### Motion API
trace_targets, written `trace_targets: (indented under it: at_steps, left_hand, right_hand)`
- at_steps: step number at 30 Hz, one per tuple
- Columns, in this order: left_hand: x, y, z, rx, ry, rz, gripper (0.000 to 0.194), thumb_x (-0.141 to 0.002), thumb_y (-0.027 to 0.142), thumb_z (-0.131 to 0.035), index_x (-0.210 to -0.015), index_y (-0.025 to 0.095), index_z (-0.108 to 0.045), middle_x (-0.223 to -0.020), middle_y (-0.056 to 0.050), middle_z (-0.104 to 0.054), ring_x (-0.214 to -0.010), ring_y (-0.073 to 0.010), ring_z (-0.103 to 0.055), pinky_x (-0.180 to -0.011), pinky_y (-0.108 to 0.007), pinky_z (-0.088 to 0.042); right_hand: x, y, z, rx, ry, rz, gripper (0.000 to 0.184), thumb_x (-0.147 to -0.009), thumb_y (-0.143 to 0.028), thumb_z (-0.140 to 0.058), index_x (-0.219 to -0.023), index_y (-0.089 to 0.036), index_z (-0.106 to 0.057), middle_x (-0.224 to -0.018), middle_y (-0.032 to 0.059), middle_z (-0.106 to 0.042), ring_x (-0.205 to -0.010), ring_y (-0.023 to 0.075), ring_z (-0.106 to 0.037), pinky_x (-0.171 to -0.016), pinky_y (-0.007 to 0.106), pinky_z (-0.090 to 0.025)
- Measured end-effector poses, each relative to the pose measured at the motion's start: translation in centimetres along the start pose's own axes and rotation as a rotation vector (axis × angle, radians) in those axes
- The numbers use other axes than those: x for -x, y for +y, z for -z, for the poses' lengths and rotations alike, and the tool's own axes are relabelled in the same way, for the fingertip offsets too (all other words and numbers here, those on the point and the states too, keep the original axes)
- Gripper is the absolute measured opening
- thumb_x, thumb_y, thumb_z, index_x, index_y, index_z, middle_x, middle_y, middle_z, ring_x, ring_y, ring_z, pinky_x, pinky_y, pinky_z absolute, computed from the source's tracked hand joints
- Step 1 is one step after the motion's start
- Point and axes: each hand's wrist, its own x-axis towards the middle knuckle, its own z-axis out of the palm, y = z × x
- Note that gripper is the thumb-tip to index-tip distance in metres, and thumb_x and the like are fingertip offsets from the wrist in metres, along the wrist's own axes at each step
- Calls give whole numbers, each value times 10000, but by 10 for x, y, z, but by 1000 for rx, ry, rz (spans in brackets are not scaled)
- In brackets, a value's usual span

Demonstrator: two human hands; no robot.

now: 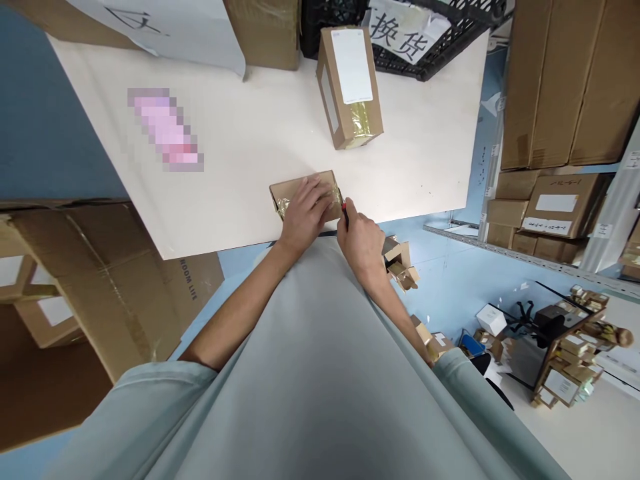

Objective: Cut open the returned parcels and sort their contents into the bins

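A small cardboard box [326,181] with shiny clear tape lies at the near edge of the white table [240,153]. My left hand [306,212] rests over its top, fingers close together and slightly bent, holding it against the table. At the box's right end, my right hand [361,237] is closed around a utility knife [345,207] with a red and black handle. The knife's tip is at that end of the box; how deep it reaches cannot be made out.
A taller taped box [353,100] with a white label stands farther back. Behind it is a black plastic crate [430,63]. A blurred pink item [167,130] lies left. Large cartons [95,267] stand left; shelves with boxes [560,207] are at right.
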Motion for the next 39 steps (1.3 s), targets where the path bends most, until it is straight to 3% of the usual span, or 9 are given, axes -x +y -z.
trace_targets:
  at_steps: [5, 10, 17, 26, 32, 39]
  left_hand:
    - [1, -2, -1, -1, -5, -15, 427, -1188, 540, -432, -1277, 295, -771, -1455, -106, -776, -1594, -328, -584, -1428, -661, -326]
    - [1, 1, -2, -2, 7, 1, 429, -1190, 536, -431, -1276, 296, -777, -1439, -100, -785, -1580, -322, -597, -1417, -658, -346]
    - [2, 2, -3, -21, 13, 3, 383, -1197, 474, -442, -1266, 302, -778, -1406, -91, -793, -1564, -314, -609, -1396, -670, -373]
    - [2, 0, -4, -59, 33, 16, 408, -1210, 509, -421, -1306, 308, -763, -1411, -96, -786, -1609, -300, -574, -1417, -653, -343]
    - [4, 0, -2, -81, 17, 14, 403, -1187, 560, -489, -1351, 310, -760, -1441, -109, -777, -1600, -315, -583, -1415, -665, -341]
    - [4, -3, 1, -122, 29, -5, 413, -1198, 524, -482, -1357, 266, -763, -1458, -122, -776, -1612, -310, -571, -1418, -663, -337]
  right_hand:
    - [-17, -3, -9, -16, 31, 27, 553, -1231, -335, -308, -1764, -211, -393, -1242, 179, -825, -1106, 301, -799, -958, 386, -592]
    - [-15, -7, -15, 6, 26, -16, 599, -1207, -278, -327, -1799, -191, -320, -1236, 197, -822, -1098, 298, -813, -945, 381, -604]
    - [1, 0, -22, 17, -29, -62, 542, -1197, -230, -339, -1716, -170, -484, -1228, 208, -825, -1105, 298, -826, -931, 383, -609]
    - [1, 8, -20, -6, -127, -52, 507, -1184, -196, -354, -1657, -158, -535, -1219, 207, -840, -1140, 306, -831, -924, 378, -599]
    - [11, 17, -6, -20, -120, 12, 536, -1224, -296, -320, -1719, -163, -478, -1199, 199, -845, -1073, 316, -834, -922, 391, -601]
    - [-21, 22, -7, -52, -158, 69, 519, -1216, -271, -330, -1695, -161, -497, -1247, 202, -830, -1150, 328, -815, -961, 411, -602]
